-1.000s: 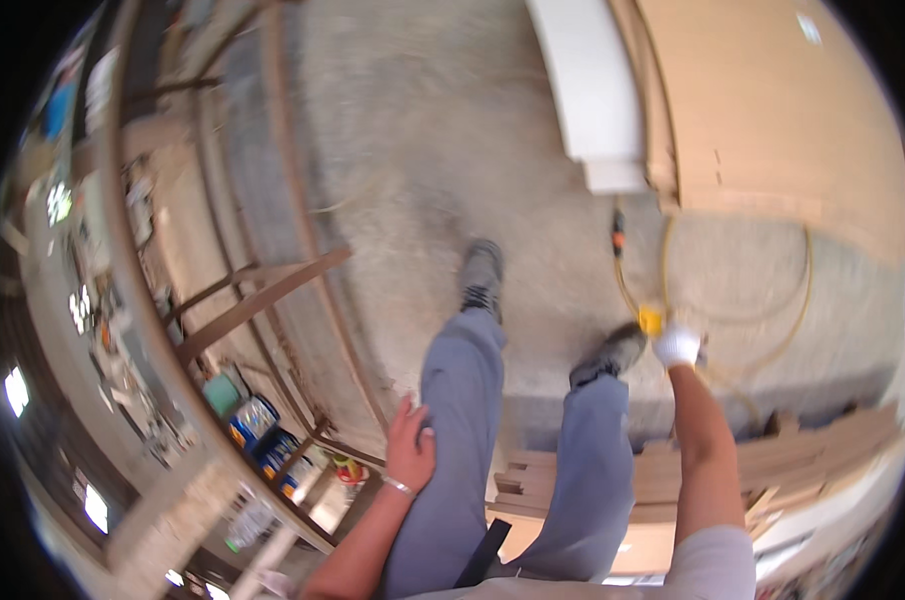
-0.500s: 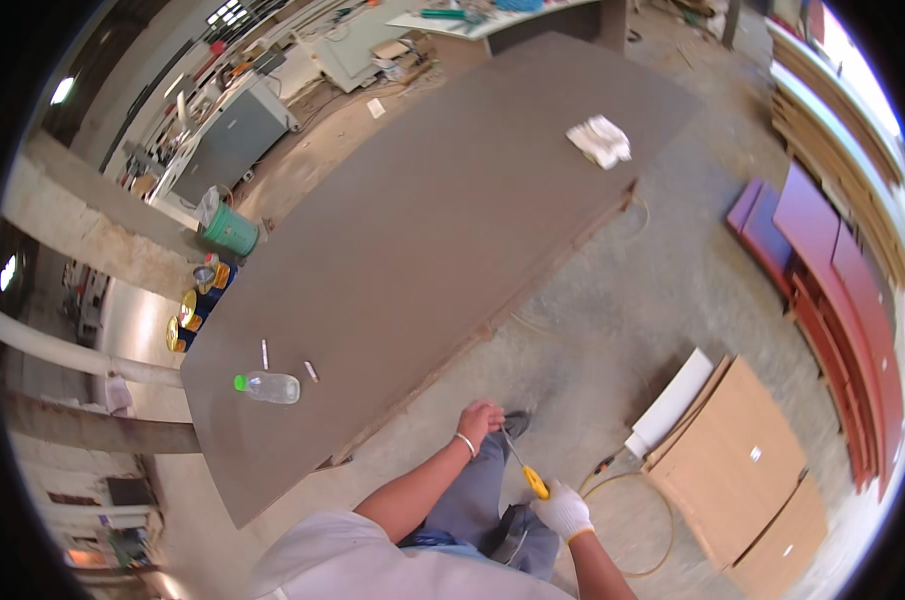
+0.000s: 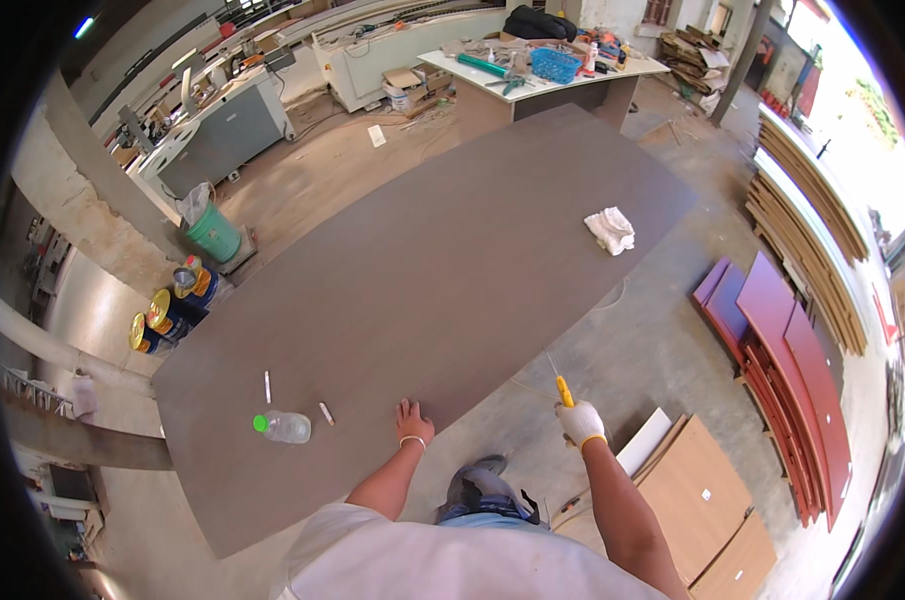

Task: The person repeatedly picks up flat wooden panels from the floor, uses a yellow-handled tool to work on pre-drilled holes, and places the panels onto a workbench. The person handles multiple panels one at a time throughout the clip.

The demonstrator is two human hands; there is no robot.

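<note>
My bare left hand (image 3: 414,424), with a white bracelet at the wrist, rests with its fingers apart on the near edge of a large brown panel (image 3: 403,270). In a white work glove, my right hand (image 3: 582,424) is closed around a yellow-handled tool (image 3: 565,391). Its long, thin metal shaft points forward, off the panel's near edge; whether it is a screwdriver or a blade cannot be made out. Left of my left hand, a clear plastic bottle (image 3: 291,428) with a green cap lies on its side. Two small white sticks (image 3: 327,413) lie near it.
A folded white cloth (image 3: 611,231) lies on the panel's far right. Brown boards (image 3: 700,500) are on the floor at right, beyond them stacked reddish panels (image 3: 795,370). Paint cans (image 3: 165,315) and a green bucket (image 3: 214,234) stand left. A cluttered workbench (image 3: 448,62) is behind.
My left hand has moved from near the tool's tip, over the floor, onto the panel's edge. My right hand has moved forward with the tool, and the view has tilted up.
</note>
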